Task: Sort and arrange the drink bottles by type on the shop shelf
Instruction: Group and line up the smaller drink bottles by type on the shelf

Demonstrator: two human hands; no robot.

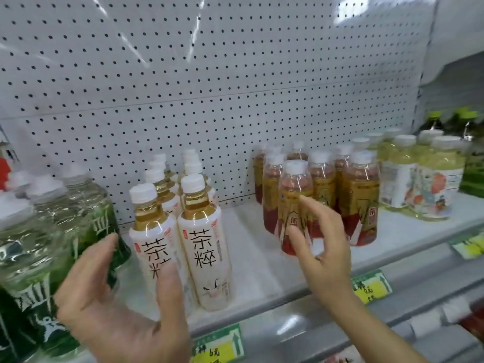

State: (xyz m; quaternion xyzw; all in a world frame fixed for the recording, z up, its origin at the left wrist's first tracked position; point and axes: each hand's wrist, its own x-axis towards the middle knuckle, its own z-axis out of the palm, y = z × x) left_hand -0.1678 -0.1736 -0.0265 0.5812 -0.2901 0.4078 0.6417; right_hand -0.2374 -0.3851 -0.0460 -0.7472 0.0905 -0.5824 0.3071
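Already the shelf (262, 268) reads as sorted into blocks, seen from the head camera, the only view. At far left stand the green-labelled clear bottles (52, 231); next come the white-labelled tea bottles (201, 242) in two files running back toward the pegboard (209, 87); then, across a bare gap, the red-and-gold tea bottles (318, 195); and at far right the pale yellow bottles with picture labels (419, 179). Labels mostly face forward, presumably so a shopper can read them.

Nothing is held. The left hand (115, 305) is spread, fingers straight, its thumb lying in front of the front left white-labelled bottle (154, 247) and its fingertips near the green bottles; whether it touches either I cannot tell. I judge it is bracketing that file to square it up. The right hand (322, 247) hangs with fingers loosely parted, just before the foremost red-and-gold bottle (293, 203), which stands forward of its group. Seemingly it is about to take or nudge that bottle into line. Green price tags (372, 286) line the shelf edge below.
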